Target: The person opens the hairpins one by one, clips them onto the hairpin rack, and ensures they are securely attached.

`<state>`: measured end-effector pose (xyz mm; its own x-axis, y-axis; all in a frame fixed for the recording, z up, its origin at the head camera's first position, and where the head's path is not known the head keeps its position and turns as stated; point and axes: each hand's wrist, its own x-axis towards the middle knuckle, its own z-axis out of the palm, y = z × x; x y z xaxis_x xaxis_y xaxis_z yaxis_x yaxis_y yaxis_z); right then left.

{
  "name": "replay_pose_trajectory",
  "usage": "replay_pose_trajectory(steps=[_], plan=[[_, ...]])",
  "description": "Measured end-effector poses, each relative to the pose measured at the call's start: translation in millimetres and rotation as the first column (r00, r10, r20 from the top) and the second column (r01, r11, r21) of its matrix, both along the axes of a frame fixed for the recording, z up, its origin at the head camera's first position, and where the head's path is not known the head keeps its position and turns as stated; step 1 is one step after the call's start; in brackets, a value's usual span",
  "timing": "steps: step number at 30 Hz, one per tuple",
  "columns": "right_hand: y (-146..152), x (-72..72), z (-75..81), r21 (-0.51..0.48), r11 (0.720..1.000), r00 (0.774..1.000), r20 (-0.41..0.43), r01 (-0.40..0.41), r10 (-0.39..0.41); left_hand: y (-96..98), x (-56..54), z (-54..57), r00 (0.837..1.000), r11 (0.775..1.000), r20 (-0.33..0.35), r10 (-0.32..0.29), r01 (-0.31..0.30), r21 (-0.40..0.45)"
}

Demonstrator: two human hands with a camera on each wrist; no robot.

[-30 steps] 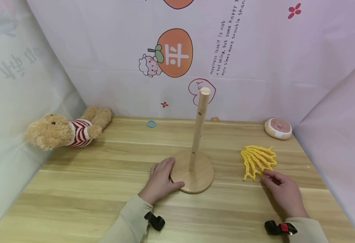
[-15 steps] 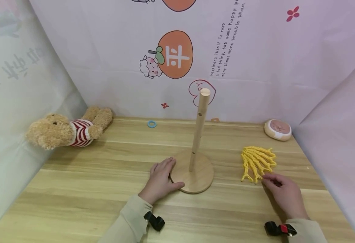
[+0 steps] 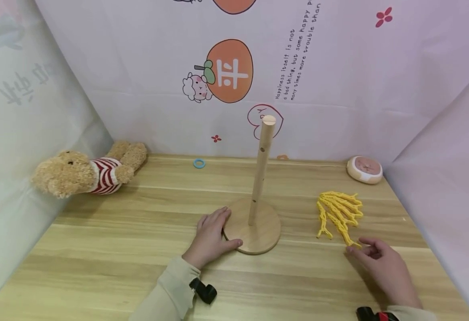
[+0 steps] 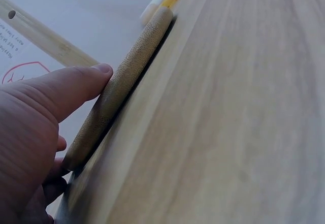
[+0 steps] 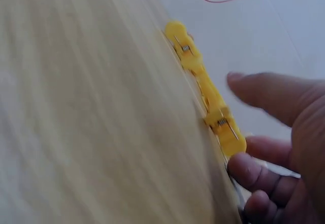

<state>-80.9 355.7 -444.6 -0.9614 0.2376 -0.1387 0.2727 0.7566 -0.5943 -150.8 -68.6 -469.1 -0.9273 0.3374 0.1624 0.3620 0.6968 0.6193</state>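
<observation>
A wooden stand, an upright round post with drilled holes on a disc base, stands mid-table. My left hand holds the base at its left edge, thumb on the near rim and fingers along the far side; in the left wrist view the thumb tip presses the rim. Several yellow clothespins lie fanned out on the right. One clothespin reaches out toward my right hand. Its near end is by my fingers, while the thumb stands apart from it in the right wrist view.
A teddy bear in a striped top lies at the far left. Near the back edge are a small blue ring and, on the right, a small round-cornered clock. Printed white cloth walls in the back and sides.
My right hand has drawn back toward me and slightly right. The clothespins have spread, and one now sticks out toward it. My left hand stays on the base.
</observation>
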Motion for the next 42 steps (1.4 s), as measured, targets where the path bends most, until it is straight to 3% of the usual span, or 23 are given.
replay_pose_trajectory(steps=[6,12,18,24,27,29,35,42], plan=[[-5,-2.6,4.2,0.009,1.000,0.993,0.114,-0.005,0.004,-0.4,-0.3,-0.8,1.000,1.000,-0.001,0.008,-0.008,-0.004],[-8,-2.2,4.8,0.041,0.999,0.990,0.137,0.033,-0.038,-1.2,0.2,0.8,1.000,1.000,0.000,0.002,-0.002,-0.002],[-11,7.6,-4.6,-0.031,0.985,0.985,0.038,0.169,-0.168,-1.1,1.3,3.0,1.000,1.000,0.007,-0.005,0.005,-0.016],[-14,12.8,-7.4,-0.154,0.943,0.951,-0.052,0.295,-0.306,-1.3,0.5,2.9,1.000,1.000,0.002,-0.002,0.002,-0.021],[-19,13.3,-7.2,-0.212,0.923,0.935,-0.082,0.320,-0.344,-1.6,0.5,2.5,1.000,1.000,0.007,-0.003,0.003,-0.025],[-22,13.6,-8.1,-0.240,0.919,0.934,-0.099,0.312,-0.343,-1.5,0.7,1.7,1.000,1.000,0.012,-0.003,0.003,-0.029],[-33,12.3,-10.3,-0.253,0.944,0.949,-0.176,0.213,-0.261,-1.5,0.1,0.4,1.000,0.999,0.004,-0.012,0.012,-0.044],[-45,10.0,-10.6,-0.273,0.952,0.961,-0.196,0.139,-0.196,-2.0,-0.5,2.1,0.999,0.997,0.003,-0.042,0.042,-0.065]])
